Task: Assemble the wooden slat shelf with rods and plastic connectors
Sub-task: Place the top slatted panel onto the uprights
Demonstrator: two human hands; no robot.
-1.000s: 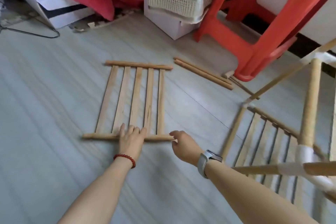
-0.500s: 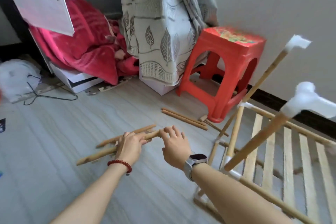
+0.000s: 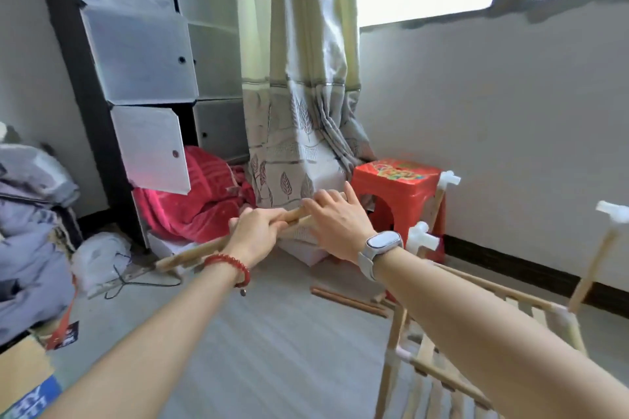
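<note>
Head view: slat panel [image 3: 211, 248] lifted edge-on off the floor [image 3: 272, 333], left hand [image 3: 253, 231] curled around its rail near the middle, right hand [image 3: 340, 221] with fingers extended, laid flat against the far end, not clearly wrapping it. Probably mid-carry, bringing this panel across to the part-built frame [image 3: 442, 378] standing at lower right. Frame uprights capped with white plastic connectors [image 3: 422, 236], sockets open and pointing up and sideways. Next move likely calls for turning the panel level, lining its rail ends with those sockets, then pushing home; needs a firmer right-hand grip first. Two spare rods [image 3: 347, 301] lying on the floor near the red stool [image 3: 394, 187]. Containers: cube cabinet [image 3: 149, 54] at left, one lower door hanging open, red blanket [image 3: 194, 201] spilling out of the bottom compartment; other compartments closed, contents hidden.
</note>
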